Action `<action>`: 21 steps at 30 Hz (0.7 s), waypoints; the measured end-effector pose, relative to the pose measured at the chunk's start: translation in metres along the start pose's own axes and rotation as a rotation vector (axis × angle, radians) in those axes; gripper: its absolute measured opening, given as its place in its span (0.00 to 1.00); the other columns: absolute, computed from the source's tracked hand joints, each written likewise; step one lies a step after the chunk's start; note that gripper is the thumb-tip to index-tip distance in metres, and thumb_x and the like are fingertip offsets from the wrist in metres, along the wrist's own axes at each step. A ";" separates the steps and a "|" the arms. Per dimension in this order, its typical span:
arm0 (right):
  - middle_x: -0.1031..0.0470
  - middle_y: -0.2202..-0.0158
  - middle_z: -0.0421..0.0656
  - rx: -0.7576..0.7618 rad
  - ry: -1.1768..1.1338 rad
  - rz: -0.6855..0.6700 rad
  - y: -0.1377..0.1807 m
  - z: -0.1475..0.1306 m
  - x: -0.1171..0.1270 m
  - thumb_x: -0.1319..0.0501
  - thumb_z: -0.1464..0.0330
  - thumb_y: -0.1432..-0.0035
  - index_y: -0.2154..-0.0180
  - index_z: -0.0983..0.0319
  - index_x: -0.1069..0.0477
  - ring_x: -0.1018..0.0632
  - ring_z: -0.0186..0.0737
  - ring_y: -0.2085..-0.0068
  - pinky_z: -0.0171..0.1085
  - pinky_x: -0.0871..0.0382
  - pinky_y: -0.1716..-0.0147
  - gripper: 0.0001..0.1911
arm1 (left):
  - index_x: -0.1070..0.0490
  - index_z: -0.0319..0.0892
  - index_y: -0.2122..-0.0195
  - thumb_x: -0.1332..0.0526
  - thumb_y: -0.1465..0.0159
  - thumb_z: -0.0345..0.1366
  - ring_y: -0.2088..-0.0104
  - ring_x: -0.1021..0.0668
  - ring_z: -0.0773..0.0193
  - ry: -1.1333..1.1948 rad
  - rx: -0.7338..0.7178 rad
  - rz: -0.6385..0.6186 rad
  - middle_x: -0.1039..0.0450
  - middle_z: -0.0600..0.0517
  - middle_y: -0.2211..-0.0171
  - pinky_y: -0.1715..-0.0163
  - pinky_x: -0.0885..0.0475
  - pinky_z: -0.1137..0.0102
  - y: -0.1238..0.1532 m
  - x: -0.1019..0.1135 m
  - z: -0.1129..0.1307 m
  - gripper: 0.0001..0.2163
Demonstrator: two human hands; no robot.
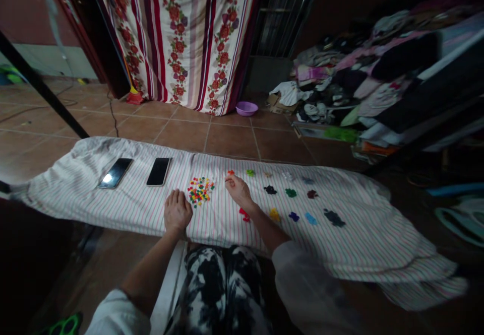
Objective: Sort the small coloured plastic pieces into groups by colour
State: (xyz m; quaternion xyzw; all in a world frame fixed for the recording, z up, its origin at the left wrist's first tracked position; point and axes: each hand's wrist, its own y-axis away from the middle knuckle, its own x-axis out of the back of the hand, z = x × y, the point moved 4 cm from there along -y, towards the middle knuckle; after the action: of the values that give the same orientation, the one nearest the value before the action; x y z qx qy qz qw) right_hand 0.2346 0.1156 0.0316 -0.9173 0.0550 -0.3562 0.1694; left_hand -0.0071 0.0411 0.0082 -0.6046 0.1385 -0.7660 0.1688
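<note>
My left hand (pixel 177 211) lies flat, palm down, on the striped cloth, just left of a mixed heap of small coloured pieces (pixel 200 192). Red, yellow, green and orange show in that heap. Over the cloth to its right is my right hand (pixel 238 190), fingers drawn together and bent; whether a small piece sits between them is too small to tell. Just beyond its fingertips is a little orange pile (pixel 231 172). A red pile (pixel 244 214) is partly hidden by my right forearm.
Single-colour piles spread rightward: light green (pixel 250 172), black (pixel 269 189), dark green (pixel 291 193), yellow (pixel 274 214), light blue (pixel 310 218) and dark grey (pixel 334 217), among others. Two phones (pixel 115 173) lie at left. A purple basin (pixel 246 108) stands on the floor beyond.
</note>
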 end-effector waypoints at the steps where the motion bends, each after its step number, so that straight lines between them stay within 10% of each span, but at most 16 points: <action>1: 0.23 0.66 0.41 -0.015 -0.004 0.020 0.003 0.006 0.007 0.46 0.70 0.46 0.62 0.59 0.27 0.24 0.38 0.65 0.35 0.31 0.62 0.11 | 0.31 0.32 0.49 0.52 0.37 0.34 0.42 0.32 0.48 -0.001 0.001 -0.003 0.32 0.36 0.45 0.43 0.39 0.55 0.000 0.000 0.000 0.19; 21: 0.22 0.63 0.47 -0.437 0.265 0.393 0.077 0.133 0.190 0.48 0.67 0.49 0.64 0.61 0.24 0.24 0.42 0.61 0.39 0.32 0.56 0.16 | 0.32 0.36 0.49 0.51 0.37 0.36 0.43 0.32 0.49 0.019 -0.016 0.007 0.31 0.38 0.47 0.44 0.39 0.54 0.002 0.001 -0.001 0.18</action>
State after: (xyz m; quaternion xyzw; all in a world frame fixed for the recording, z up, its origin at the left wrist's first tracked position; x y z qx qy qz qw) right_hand 0.4664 0.0373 0.0334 -0.8494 0.3277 -0.4129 0.0253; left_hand -0.0081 0.0388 0.0083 -0.5983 0.1481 -0.7699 0.1655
